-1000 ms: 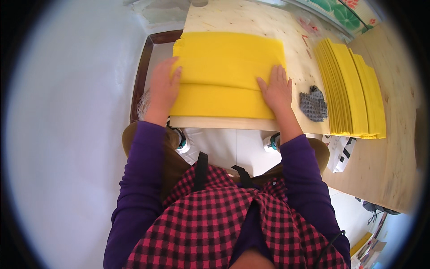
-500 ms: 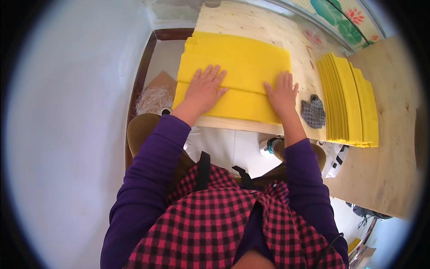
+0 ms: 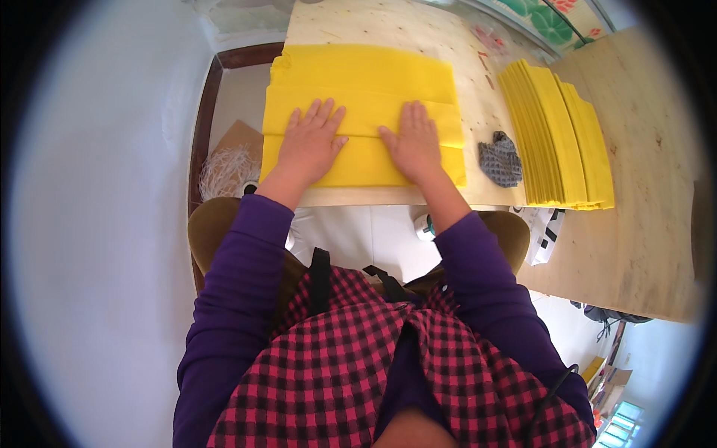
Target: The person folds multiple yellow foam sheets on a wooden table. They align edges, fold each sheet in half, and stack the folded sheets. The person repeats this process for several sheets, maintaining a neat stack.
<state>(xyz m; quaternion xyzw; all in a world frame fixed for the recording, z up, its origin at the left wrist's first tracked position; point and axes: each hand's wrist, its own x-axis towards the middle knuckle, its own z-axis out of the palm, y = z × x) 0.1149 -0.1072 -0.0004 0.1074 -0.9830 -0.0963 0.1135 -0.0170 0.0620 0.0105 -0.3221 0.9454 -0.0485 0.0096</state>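
Yellow fabric sheets (image 3: pixel 358 67) lie flat and overlapping on the wooden table in front of me, with fold lines or edges running across them. My left hand (image 3: pixel 310 143) rests palm down on the left part of the fabric, its fingers spread and nothing held. On the right part, my right hand (image 3: pixel 415 143) lies flat too, fingers stretched forward and thumb out to the left. Both palms cover some of the crosswise edge beneath them. How many layers lie under my hands I cannot tell.
A stack of folded yellow fabric (image 3: pixel 553 138) stands at the right side of the table (image 3: pixel 336 196). Beside it lies a crumpled grey checked cloth (image 3: pixel 500 160). Shredded white strands (image 3: pixel 224 170) and brown cardboard (image 3: pixel 240 138) sit left of the table, near the wall (image 3: pixel 97 201).
My right hand has slid left from the fabric's right edge onto its surface, closer to my left hand. The whole view has shifted slightly. My left hand still lies on the fabric.
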